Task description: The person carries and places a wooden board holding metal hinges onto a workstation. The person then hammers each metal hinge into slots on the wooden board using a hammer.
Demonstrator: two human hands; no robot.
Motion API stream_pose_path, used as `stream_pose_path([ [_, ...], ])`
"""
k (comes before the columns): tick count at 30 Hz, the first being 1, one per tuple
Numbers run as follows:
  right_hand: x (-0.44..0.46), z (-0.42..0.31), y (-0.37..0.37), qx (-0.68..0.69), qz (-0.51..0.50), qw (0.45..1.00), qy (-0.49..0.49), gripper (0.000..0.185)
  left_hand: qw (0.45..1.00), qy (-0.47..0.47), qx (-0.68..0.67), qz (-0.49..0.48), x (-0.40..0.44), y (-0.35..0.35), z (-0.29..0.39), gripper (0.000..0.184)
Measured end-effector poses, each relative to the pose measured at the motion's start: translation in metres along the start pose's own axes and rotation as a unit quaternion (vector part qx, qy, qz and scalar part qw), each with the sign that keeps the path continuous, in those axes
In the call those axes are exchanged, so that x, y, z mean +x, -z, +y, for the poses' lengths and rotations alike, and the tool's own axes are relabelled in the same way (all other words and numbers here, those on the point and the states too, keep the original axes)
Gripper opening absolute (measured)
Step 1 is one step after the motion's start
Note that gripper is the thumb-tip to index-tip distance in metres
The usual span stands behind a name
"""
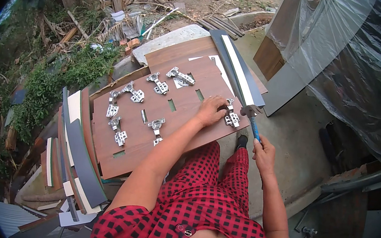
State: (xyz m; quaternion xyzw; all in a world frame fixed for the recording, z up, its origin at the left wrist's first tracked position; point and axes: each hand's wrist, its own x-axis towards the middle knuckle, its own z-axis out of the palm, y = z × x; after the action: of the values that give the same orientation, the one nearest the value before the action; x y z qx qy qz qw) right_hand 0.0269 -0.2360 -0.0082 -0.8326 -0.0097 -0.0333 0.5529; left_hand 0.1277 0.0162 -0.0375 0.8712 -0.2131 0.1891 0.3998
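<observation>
A brown wooden board (148,114) lies in front of me with several metal hinges on it, among them one near its far edge (180,76) and one near its left side (117,130). My left hand (211,112) rests on the board's right part, its fingers curled against a hinge (232,113). In my right hand (265,153) is the blue handle of a hammer (254,127); its metal head is just right of that hinge, by the end of a white strip (239,70). Rectangular slots show in the board between the hinges.
Stacked grey, white and brown panels (83,160) stand left of the board. Plastic sheeting (323,45) covers large panels at the right. Metal bars (358,185) lie at the lower right. Plants and debris are beyond the board.
</observation>
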Motion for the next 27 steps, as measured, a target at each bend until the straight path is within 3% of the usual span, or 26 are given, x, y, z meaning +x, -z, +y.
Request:
stream_pose_path([
  [2, 0.005, 0.003, -0.001, -0.030, -0.005, 1.000, 0.002, 0.022, 1.000, -0.011, -0.005, 0.010, -0.001, 0.001, 0.000, 0.024],
  [4, 0.008, -0.004, -0.002, -0.150, -0.018, 0.989, -0.009, 0.023, 0.998, 0.012, -0.063, 0.023, -0.004, 0.004, 0.005, 0.025],
  [5, 0.011, -0.006, -0.001, -0.151, -0.021, 0.988, -0.007, 0.023, 0.992, 0.036, -0.120, 0.033, -0.005, 0.006, 0.006, 0.025],
  [11, 0.019, -0.009, 0.003, -0.199, -0.069, 0.977, -0.012, 0.025, 0.973, 0.079, -0.174, 0.127, -0.006, 0.038, 0.075, 0.016],
  [13, 0.023, 0.013, 0.001, -0.163, -0.034, 0.984, 0.059, 0.021, 0.931, 0.094, -0.341, 0.087, -0.003, 0.062, 0.123, 0.019],
  [15, 0.021, 0.005, 0.002, -0.171, -0.046, 0.984, 0.034, 0.022, 0.893, 0.030, -0.448, 0.030, -0.004, 0.089, 0.169, 0.022],
  [17, 0.018, 0.002, -0.001, -0.180, -0.057, 0.982, 0.009, 0.024, 0.871, -0.104, -0.481, 0.008, -0.007, 0.114, 0.211, 0.026],
  [21, 0.020, -0.005, -0.021, -0.155, -0.092, 0.984, 0.002, 0.024, 0.742, -0.247, -0.619, -0.079, -0.013, 0.146, 0.265, 0.044],
  [22, 0.020, -0.007, -0.024, -0.149, -0.099, 0.984, 0.000, 0.024, 0.745, -0.244, -0.617, -0.073, -0.014, 0.148, 0.270, 0.044],
  [27, 0.021, -0.015, -0.032, -0.122, -0.120, 0.985, -0.012, 0.024, 0.605, -0.363, -0.708, -0.032, -0.015, 0.150, 0.289, 0.048],
])
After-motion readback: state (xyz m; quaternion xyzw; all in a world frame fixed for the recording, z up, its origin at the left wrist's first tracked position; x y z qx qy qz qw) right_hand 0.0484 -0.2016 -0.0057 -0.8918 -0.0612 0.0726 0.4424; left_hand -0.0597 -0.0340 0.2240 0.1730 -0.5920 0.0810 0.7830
